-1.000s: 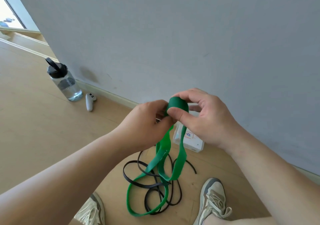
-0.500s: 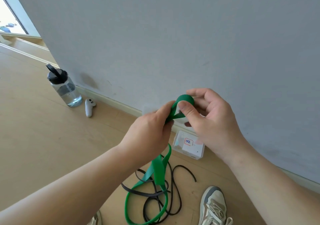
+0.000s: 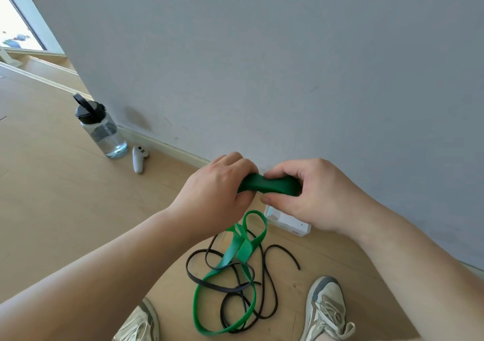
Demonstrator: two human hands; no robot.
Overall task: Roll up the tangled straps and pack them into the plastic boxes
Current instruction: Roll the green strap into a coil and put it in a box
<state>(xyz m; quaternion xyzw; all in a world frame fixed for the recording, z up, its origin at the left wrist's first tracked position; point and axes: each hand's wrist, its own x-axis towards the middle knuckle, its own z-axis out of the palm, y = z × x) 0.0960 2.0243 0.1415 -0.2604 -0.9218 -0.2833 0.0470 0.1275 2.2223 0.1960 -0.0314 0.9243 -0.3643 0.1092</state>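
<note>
In the head view, both hands are raised above a pale wooden floor (image 3: 52, 196), close to where it meets a grey wall (image 3: 262, 65). Between them they hold the wound bundle (image 3: 272, 184) of a flat green elastic strap (image 3: 245, 249). The left hand (image 3: 217, 191) has its fingers curled over the bundle's left end and grips it. The right hand (image 3: 309, 196) pinches the right end, with fingers on top and the thumb underneath. The two hands are close together, with only a short stretch of green showing between them. The rest of the green strap hangs from under the left hand, twists once, and lies on the floor as a long loop between the person's feet. A thin black strap (image 3: 222, 289) lies tangled through that loop in several loose curls. One of its ends points toward the wall edge of the floor. A small clear plastic box (image 3: 288, 224) sits on the floor just beside the wall, partly hidden behind the right hand; whether anything is in it cannot be told. Two grey-and-cream laced shoes show at the bottom, the left shoe (image 3: 138, 325) and the right shoe (image 3: 327, 309), either side of the straps. Well apart to the left, against the same wall edge, stand a clear water bottle with a black lid (image 3: 102, 131) and, just beside it, a white handheld controller (image 3: 138, 158).
</note>
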